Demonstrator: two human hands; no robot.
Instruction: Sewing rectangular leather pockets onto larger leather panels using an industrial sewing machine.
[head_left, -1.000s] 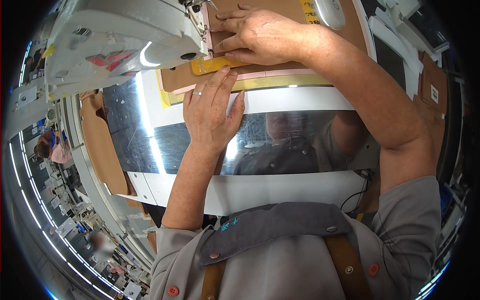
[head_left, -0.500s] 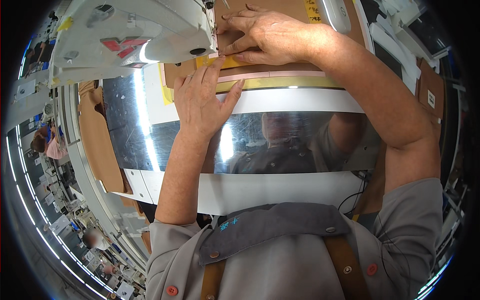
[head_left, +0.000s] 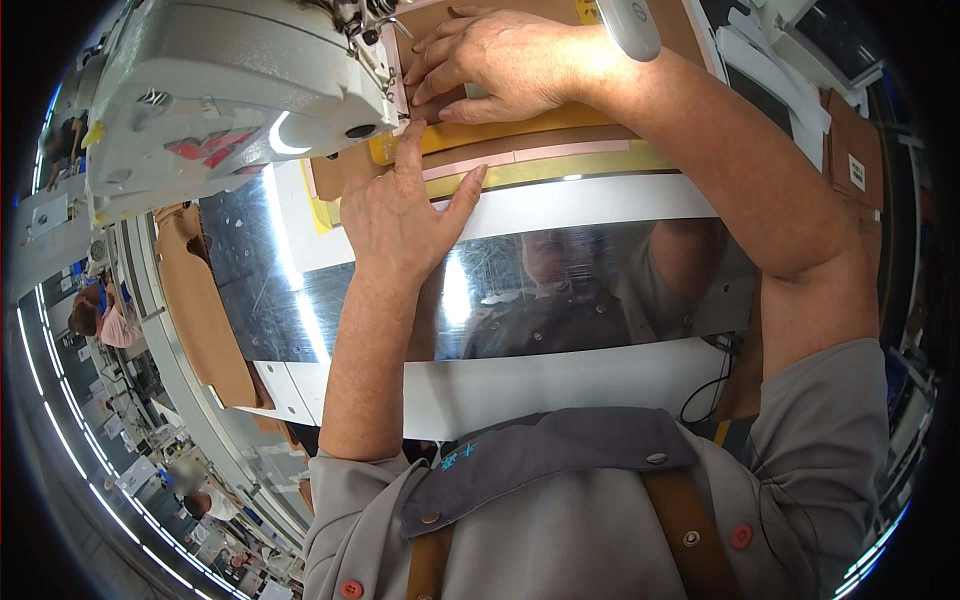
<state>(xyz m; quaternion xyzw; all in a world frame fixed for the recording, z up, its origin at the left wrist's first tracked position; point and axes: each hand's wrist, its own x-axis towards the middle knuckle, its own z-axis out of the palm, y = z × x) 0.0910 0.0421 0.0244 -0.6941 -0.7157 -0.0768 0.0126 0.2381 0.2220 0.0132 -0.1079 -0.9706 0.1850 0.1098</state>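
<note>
A flat brown panel (head_left: 610,133) lies beside the head of a white sewing machine (head_left: 260,75). Along the panel run a yellow band (head_left: 540,127), a pink strip (head_left: 483,162) and a pale yellow edge strip (head_left: 600,164). My left hand (head_left: 395,222) rests on the panel's near left part, index finger stretched toward the machine's needle area and thumb held apart; its other fingertips are hard to see. Flat on the panel, just right of the machine head, lies my right hand (head_left: 510,62) with its fingers spread. Neither hand grips anything visible.
A shiny metal plate (head_left: 590,285) crosses the white machine table (head_left: 540,395) in front of me. A white lamp (head_left: 629,27) hangs over my right wrist. Brown pieces (head_left: 195,300) hang at the left; white sheets (head_left: 775,70) and brown pieces (head_left: 852,150) lie right.
My left index finger now points out alone, where several fingers lay stretched before. The right hand stays flat on the panel. The whole view has shifted slightly, showing more of the machine head.
</note>
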